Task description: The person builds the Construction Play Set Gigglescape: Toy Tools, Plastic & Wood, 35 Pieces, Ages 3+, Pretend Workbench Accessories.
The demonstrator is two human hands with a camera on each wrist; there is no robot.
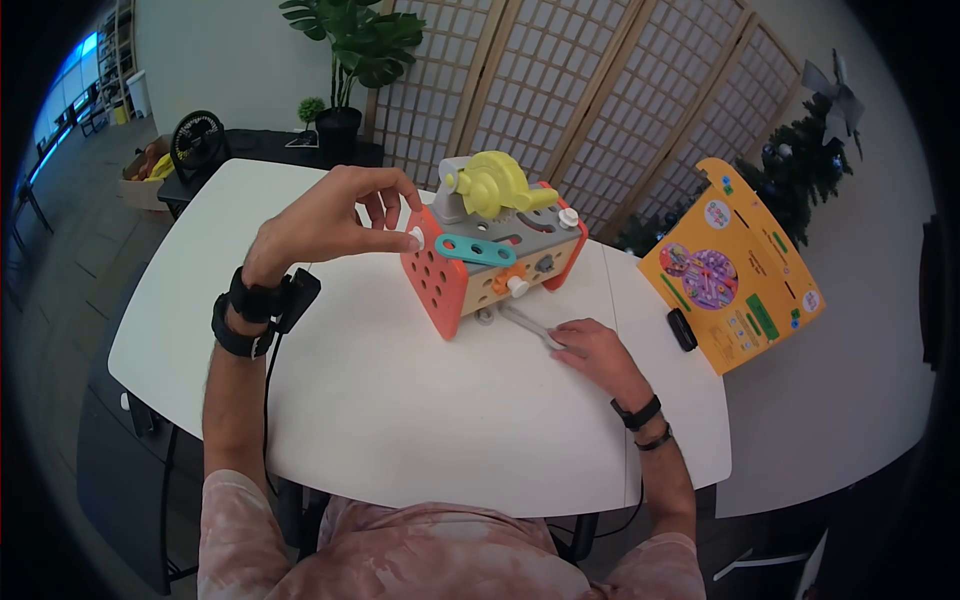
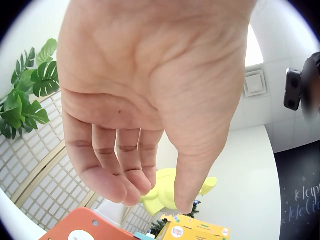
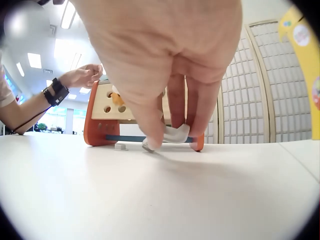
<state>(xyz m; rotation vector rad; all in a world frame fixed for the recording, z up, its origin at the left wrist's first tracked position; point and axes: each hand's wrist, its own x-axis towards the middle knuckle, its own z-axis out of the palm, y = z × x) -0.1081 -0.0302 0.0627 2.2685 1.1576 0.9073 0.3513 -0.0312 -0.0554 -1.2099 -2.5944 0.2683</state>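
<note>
A toy workbench [image 1: 470,250] with coral end panels, a grey top and a pale wooden side stands on the white table. My left hand [image 1: 322,218] is at its left end panel, thumb tip by a white bolt head [image 1: 417,238] and fingers loosely bent near the top edge. In the left wrist view a gap shows between the thumb and fingers [image 2: 125,190]. My right hand [image 1: 600,357] pinches the end of a grey toy wrench [image 1: 530,325] low over the table, in front of the workbench. Beside the wrench's far end lies a small grey nut [image 3: 120,147].
A yellow toy saw piece [image 1: 492,185] sits on the workbench top. A teal strip with holes [image 1: 476,250] and an orange nut [image 1: 507,280] are on its side. To the right stands a yellow box [image 1: 735,270] with a black object [image 1: 682,329] by it.
</note>
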